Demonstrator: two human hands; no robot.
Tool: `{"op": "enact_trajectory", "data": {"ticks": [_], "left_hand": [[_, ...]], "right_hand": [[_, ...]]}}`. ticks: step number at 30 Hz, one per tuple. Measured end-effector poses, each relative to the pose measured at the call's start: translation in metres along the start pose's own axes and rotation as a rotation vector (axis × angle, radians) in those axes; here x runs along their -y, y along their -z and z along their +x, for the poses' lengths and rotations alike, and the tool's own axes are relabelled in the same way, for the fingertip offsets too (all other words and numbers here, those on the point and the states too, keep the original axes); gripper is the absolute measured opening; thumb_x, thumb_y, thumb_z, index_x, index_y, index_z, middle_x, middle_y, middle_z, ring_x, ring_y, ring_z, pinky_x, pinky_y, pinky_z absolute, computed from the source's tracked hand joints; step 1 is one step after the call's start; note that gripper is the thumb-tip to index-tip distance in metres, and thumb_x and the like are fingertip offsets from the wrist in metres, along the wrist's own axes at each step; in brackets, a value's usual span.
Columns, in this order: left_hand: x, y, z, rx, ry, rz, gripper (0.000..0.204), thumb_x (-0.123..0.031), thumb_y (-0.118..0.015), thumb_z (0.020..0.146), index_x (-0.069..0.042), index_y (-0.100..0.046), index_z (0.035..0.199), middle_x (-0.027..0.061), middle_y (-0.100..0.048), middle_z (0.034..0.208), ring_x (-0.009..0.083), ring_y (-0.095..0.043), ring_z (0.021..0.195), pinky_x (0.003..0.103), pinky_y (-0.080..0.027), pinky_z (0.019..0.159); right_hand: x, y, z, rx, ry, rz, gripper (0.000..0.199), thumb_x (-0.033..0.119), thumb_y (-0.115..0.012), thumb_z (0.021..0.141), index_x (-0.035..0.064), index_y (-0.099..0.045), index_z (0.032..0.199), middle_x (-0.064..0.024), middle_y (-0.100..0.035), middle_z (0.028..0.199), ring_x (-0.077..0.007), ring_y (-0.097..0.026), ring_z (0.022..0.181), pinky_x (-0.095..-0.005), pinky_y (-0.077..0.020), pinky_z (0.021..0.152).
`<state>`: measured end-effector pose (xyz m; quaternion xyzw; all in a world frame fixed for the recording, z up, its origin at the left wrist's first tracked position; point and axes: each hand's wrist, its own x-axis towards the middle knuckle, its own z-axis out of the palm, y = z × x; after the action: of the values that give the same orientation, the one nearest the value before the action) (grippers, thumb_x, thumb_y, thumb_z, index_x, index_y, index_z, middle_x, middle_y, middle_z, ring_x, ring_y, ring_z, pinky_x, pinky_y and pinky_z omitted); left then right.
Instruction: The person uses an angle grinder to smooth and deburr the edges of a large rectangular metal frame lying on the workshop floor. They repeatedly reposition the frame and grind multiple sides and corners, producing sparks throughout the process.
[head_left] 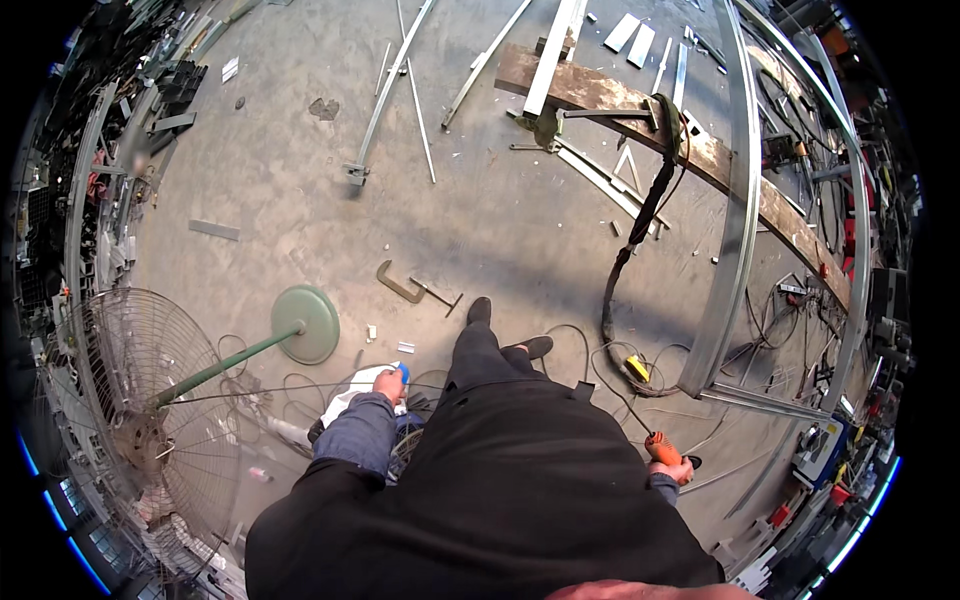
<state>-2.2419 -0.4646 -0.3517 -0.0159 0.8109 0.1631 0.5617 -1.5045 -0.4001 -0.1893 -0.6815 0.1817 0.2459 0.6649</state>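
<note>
My right hand (672, 470), low on the right beside my body, is wrapped round an orange corded power tool (661, 447), which looks like an angle grinder. Its cord runs up and left from its end; the tool's black far side is mostly hidden. On my left, my left hand (388, 384) is closed by a small blue piece (404, 373), whose kind I cannot make out. A white object (345, 398), perhaps a bag or cloth, lies just beside and below that hand. My left sleeve covers part of it.
A pedestal fan (130, 430) with a green round base (318, 325) lies at left. A C-clamp (400, 284) rests ahead on the floor. At right stand a metal frame (735, 220) and a rusty beam (715, 155) with a thick black cable (655, 195); loose cords lie near my feet.
</note>
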Motion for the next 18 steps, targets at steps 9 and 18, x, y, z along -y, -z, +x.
{"op": "enact_trajectory", "data": {"ticks": [9,18], "left_hand": [[-0.015,0.013,0.013,-0.024,-0.004,0.065,0.04,-0.036,-0.054,0.1,-0.002,-0.062,0.12,0.012,-0.069,0.086,0.0239,-0.067,0.064,0.038,-0.049,0.047],[-0.199,-0.027,-0.045,0.331,-0.252,0.207,0.045,-0.029,-0.06,0.1,-0.003,-0.055,0.137,0.0066,-0.066,0.099,0.0149,-0.064,0.077,0.031,-0.051,0.066]], "right_hand": [[-0.015,0.015,0.006,-0.077,0.073,-0.026,0.041,0.033,-0.062,0.088,0.0173,-0.053,0.124,-0.0047,-0.058,0.138,-0.0254,-0.056,0.123,-0.0442,-0.044,0.107],[-0.071,0.034,-0.042,0.014,-0.094,0.107,0.046,0.045,-0.063,0.091,0.0144,-0.056,0.124,-0.0061,-0.062,0.124,-0.0279,-0.061,0.112,-0.0485,-0.0472,0.105]]}}
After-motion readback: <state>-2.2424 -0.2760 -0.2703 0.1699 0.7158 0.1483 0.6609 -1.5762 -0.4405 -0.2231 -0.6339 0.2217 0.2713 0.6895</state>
